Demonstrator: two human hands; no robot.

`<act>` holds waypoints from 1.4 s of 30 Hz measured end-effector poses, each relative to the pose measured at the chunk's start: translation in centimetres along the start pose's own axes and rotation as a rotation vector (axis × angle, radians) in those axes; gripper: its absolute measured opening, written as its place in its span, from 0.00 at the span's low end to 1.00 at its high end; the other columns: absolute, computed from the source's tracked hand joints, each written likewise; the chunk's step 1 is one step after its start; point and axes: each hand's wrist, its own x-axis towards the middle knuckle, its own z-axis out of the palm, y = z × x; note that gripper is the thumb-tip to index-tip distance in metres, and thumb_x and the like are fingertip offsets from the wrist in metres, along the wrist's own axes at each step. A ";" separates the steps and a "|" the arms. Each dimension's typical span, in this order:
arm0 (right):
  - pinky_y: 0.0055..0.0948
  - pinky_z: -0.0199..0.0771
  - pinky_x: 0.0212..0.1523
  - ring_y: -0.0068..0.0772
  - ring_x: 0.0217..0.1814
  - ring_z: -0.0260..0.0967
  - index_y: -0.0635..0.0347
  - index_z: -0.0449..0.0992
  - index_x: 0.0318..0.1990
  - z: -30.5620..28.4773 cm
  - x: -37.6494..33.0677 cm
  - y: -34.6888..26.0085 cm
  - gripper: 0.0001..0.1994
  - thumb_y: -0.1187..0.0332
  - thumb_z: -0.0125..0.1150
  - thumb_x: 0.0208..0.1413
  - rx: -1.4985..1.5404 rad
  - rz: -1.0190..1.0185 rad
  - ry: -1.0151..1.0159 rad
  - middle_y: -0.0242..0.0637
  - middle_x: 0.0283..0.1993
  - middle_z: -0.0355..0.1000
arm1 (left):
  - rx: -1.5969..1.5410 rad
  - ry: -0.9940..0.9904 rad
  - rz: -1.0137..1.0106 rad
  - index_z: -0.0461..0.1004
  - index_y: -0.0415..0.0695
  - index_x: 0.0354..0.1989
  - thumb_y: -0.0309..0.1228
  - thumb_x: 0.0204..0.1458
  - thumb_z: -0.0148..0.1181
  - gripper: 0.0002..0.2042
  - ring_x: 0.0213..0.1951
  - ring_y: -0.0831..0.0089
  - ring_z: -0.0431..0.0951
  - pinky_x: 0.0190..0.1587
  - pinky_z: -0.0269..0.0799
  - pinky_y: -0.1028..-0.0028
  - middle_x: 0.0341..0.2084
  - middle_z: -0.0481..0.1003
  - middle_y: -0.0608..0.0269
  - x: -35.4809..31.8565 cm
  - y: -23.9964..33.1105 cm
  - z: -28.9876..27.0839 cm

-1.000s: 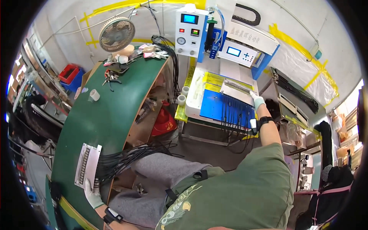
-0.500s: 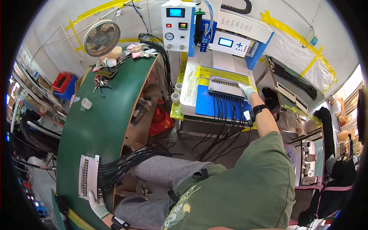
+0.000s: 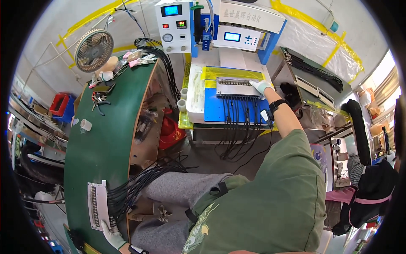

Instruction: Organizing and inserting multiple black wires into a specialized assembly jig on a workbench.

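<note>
Gloved right hand (image 3: pixel 260 86) grips grey fixture (image 3: pixel 235 87) on blue plate (image 3: pixel 220 111), seating it; left hand (image 3: pixel 112 234) holds second fixture (image 3: pixel 98 205) on table (image 3: pixel 99 144).

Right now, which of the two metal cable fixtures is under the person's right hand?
The grey fixture on the blue machine bed, touched by the right hand. The other, pale fixture lies on the green table by the left hand.
</note>
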 end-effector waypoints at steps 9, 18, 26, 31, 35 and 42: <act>0.43 0.70 0.59 0.47 0.60 0.72 0.53 0.80 0.53 -0.6 -5.2 -0.1 0.35 0.32 0.47 0.56 -0.374 -0.197 0.234 0.43 0.59 0.74 | -0.021 -0.007 -0.012 0.68 0.32 0.61 0.35 0.62 0.59 0.24 0.57 0.61 0.73 0.55 0.77 0.68 0.59 0.69 0.50 0.0 0.0 -0.5; 0.36 0.67 0.64 0.52 0.66 0.66 0.51 0.61 0.70 -2.4 -2.6 16.1 0.40 0.59 0.66 0.46 -0.488 -0.505 -0.289 0.55 0.70 0.60 | -0.015 -0.015 -0.056 0.68 0.33 0.61 0.35 0.63 0.58 0.23 0.58 0.61 0.72 0.56 0.76 0.69 0.60 0.68 0.51 0.5 -0.2 -0.9; 0.36 0.66 0.66 0.50 0.69 0.64 0.45 0.56 0.73 0.9 -9.8 15.5 0.45 0.55 0.67 0.43 -0.419 -0.296 0.130 0.58 0.76 0.45 | 0.002 -0.003 -0.050 0.68 0.35 0.62 0.35 0.63 0.58 0.23 0.62 0.62 0.68 0.58 0.74 0.70 0.63 0.66 0.53 0.9 -0.4 -1.1; 0.34 0.66 0.65 0.48 0.65 0.67 0.47 0.67 0.65 -1.1 -6.0 15.4 0.36 0.52 0.66 0.46 -0.418 -0.451 0.160 0.52 0.69 0.60 | 0.106 -0.098 0.061 0.68 0.35 0.63 0.37 0.62 0.59 0.24 0.59 0.65 0.70 0.56 0.74 0.71 0.62 0.67 0.54 2.2 -1.8 -3.9; 0.36 0.72 0.55 0.47 0.55 0.73 0.51 0.79 0.50 -3.4 -7.6 8.8 0.23 0.51 0.66 0.48 -0.140 -0.511 0.343 0.45 0.51 0.76 | 0.023 -0.001 -0.093 0.69 0.37 0.62 0.38 0.62 0.60 0.24 0.57 0.66 0.72 0.54 0.74 0.73 0.60 0.68 0.55 0.6 -0.4 -0.6; 0.38 0.76 0.47 0.42 0.43 0.78 0.50 0.83 0.43 7.5 -15.8 -10.4 0.18 0.48 0.61 0.56 0.171 -0.886 -0.158 0.36 0.43 0.80 | 0.153 0.062 -0.095 0.64 0.39 0.65 0.38 0.59 0.64 0.29 0.50 0.71 0.74 0.48 0.75 0.74 0.54 0.72 0.57 -1.1 0.4 1.6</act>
